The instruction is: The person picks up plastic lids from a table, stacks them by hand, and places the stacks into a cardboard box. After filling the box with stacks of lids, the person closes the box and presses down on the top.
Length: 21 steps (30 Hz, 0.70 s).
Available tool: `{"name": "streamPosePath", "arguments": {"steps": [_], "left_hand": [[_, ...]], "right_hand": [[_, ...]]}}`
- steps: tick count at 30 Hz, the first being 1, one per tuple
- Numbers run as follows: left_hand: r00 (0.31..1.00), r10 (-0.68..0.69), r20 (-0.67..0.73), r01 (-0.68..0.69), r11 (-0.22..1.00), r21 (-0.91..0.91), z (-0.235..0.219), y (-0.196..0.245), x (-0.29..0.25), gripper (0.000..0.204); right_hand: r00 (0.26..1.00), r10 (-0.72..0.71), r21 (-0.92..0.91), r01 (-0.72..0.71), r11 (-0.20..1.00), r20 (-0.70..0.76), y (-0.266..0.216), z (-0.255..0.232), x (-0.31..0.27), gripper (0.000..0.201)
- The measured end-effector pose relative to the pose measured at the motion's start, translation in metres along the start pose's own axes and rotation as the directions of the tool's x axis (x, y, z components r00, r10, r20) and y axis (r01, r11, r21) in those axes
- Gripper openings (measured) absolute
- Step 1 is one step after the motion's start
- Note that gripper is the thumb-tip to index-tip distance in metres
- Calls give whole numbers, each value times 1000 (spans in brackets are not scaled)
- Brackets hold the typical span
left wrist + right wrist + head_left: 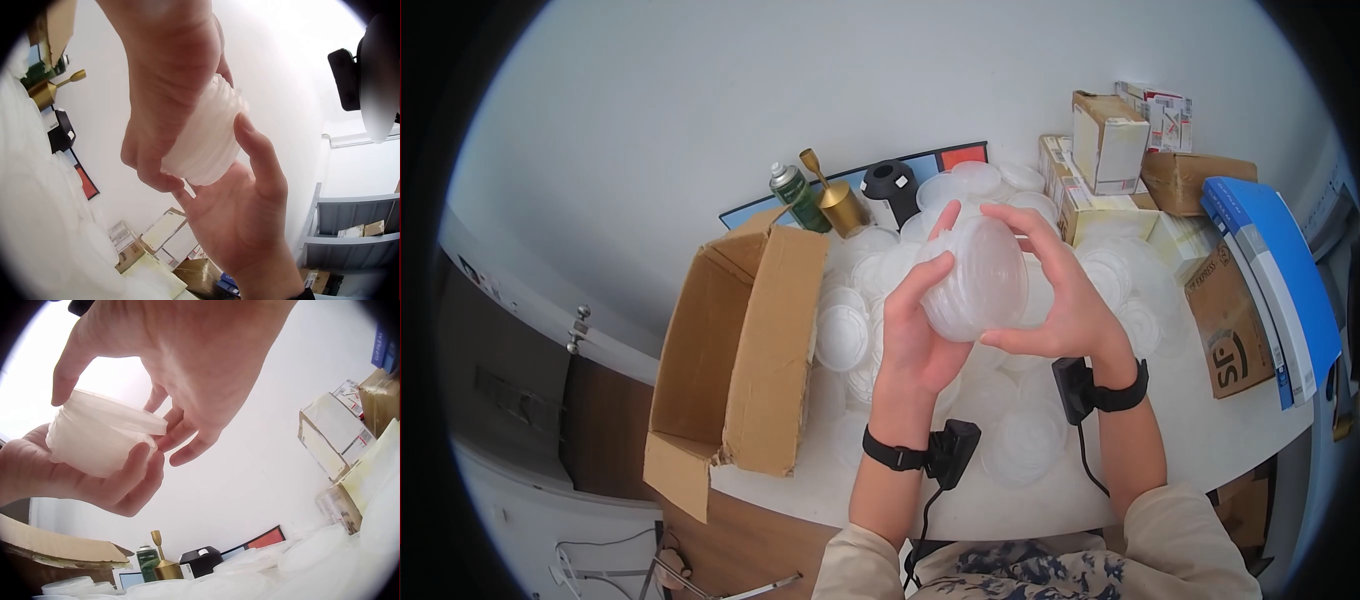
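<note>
Up above the table, my left hand grips a stack of round translucent plastic lids, its thumb along the near side and its fingers behind. My right hand is spread across the face of the stack, holding the end lid by its edges between thumb and fingertips. Seen in the right wrist view, that end lid sits tilted, with a gap opening on one side from the rest of the stack. The layered rims of the stack show between both hands in the left wrist view.
Many loose translucent lids cover the white table. An open cardboard box stands at left. Behind are a green spray can, a brass-coloured object and a black device. Boxes and blue binders stand at right.
</note>
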<state>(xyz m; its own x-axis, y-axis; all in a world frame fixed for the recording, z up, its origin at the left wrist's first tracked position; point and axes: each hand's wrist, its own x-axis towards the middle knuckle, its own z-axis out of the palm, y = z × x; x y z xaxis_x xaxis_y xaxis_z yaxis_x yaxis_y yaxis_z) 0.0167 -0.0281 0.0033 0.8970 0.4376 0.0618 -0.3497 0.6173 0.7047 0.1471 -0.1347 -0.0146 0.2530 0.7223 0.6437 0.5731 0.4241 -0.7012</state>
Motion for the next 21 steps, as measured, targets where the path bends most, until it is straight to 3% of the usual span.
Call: {"name": "streamPosePath", "arguments": {"steps": [8,13,21], "left_hand": [[999,42,21,-42,999,0,1,0,-2,71],[998,16,66,-9,994,-113,-5,1,-1,70],[999,-4,37,8,993,-121,-7,-2,0,67]], "right_hand": [[999,-52,-2,52,999,-11,-3,1,1,92],[998,-49,-61,51,997,34,-6,-1,2,90],[997,-60,-50,62,997,50,-7,-1,3,89]]}}
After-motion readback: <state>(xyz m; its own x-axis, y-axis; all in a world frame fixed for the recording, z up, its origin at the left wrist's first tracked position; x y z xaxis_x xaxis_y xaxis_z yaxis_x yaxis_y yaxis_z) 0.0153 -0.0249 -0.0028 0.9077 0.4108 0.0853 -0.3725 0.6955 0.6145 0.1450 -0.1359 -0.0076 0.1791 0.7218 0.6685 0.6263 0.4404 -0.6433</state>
